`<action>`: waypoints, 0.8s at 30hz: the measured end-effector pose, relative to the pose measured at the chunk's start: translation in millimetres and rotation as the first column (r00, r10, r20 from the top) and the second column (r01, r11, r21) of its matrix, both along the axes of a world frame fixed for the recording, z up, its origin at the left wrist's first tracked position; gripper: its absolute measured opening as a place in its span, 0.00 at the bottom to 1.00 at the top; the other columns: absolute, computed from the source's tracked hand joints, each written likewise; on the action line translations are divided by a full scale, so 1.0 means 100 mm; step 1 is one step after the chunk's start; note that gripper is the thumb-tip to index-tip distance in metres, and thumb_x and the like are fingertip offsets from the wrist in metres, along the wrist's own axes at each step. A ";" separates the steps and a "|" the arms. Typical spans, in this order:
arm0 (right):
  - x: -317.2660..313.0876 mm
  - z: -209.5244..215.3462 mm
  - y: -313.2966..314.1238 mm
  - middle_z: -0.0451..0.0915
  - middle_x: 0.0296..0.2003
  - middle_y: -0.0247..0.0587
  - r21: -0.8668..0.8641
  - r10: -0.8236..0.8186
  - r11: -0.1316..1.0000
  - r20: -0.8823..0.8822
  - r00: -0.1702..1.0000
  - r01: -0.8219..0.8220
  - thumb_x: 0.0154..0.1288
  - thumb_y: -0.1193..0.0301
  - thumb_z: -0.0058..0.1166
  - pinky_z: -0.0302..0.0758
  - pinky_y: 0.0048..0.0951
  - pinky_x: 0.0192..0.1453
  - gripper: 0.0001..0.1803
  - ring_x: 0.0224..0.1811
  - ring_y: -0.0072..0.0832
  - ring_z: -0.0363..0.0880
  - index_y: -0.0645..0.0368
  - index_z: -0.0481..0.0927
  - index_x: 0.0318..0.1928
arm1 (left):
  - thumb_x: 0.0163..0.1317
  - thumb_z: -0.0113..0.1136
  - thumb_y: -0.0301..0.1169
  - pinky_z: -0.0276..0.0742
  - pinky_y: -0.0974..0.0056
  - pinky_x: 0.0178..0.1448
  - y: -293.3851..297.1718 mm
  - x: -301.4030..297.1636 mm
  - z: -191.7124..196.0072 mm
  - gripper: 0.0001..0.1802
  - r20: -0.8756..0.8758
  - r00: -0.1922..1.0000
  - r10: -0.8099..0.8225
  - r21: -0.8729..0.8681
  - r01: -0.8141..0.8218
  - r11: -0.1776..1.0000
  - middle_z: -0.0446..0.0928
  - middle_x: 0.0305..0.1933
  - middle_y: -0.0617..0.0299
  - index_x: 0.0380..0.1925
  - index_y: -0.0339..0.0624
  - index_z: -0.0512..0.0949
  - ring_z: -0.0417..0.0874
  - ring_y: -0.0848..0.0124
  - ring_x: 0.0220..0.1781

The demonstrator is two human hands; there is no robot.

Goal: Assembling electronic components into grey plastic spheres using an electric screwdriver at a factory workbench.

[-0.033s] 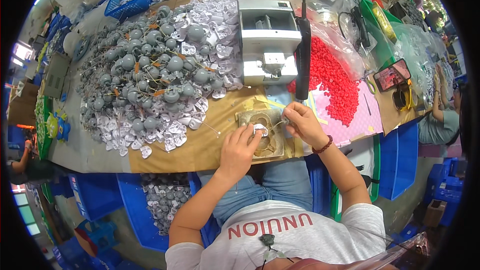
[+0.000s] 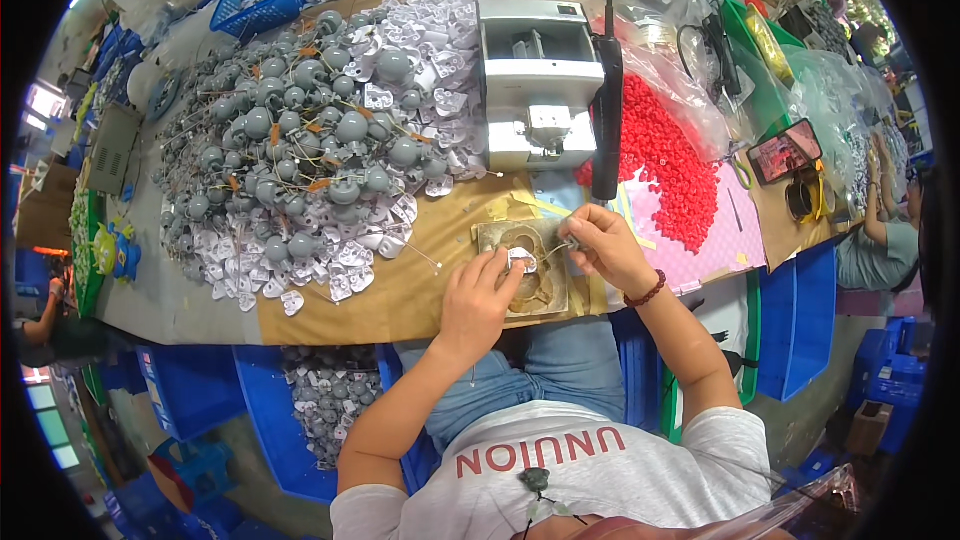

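A tan block (image 2: 489,233) with a hollowed-out shape lies at the table's front edge, before me. In its hollow sits a small white plastic part (image 2: 521,256). My left hand (image 2: 476,302) is closed over the block's left side, its fingertips and thumb holding the white part there. To the right of the block, my right hand (image 2: 607,248) pinches a thin wire (image 2: 553,251) that runs toward the white part. Whatever else lies within the right fingertips is too small to make out.
Grey round parts with wires (image 2: 300,130) and white plastic pieces (image 2: 345,280) heap up on the left. Behind the block stands a grey-white machine (image 2: 540,80) beside a black upright bar (image 2: 606,120). Small red pieces (image 2: 675,175) and a phone (image 2: 785,152) lie to the right.
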State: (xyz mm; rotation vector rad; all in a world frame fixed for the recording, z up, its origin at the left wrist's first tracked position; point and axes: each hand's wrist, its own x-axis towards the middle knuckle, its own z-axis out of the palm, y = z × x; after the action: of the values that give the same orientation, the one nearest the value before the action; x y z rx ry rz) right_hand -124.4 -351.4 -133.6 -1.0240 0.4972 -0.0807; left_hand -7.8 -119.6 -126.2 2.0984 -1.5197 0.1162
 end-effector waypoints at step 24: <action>0.28 0.17 0.41 0.80 0.24 0.37 -0.950 0.086 0.274 -0.130 0.988 -0.149 0.59 0.61 0.74 0.75 0.32 0.29 0.23 0.23 0.31 0.80 0.59 0.80 0.49 | 0.54 0.68 0.28 0.76 0.54 0.58 -0.04 0.11 0.00 0.17 -0.097 0.995 -0.012 -0.055 0.007 0.998 0.80 0.56 0.55 0.47 0.43 0.83 0.80 0.56 0.61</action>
State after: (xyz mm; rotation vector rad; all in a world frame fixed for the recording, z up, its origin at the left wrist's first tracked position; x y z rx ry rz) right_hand -96.8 -310.6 -116.3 -2.3214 0.3863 -0.2464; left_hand 3.0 -123.4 -126.2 2.0235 -1.4530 0.0509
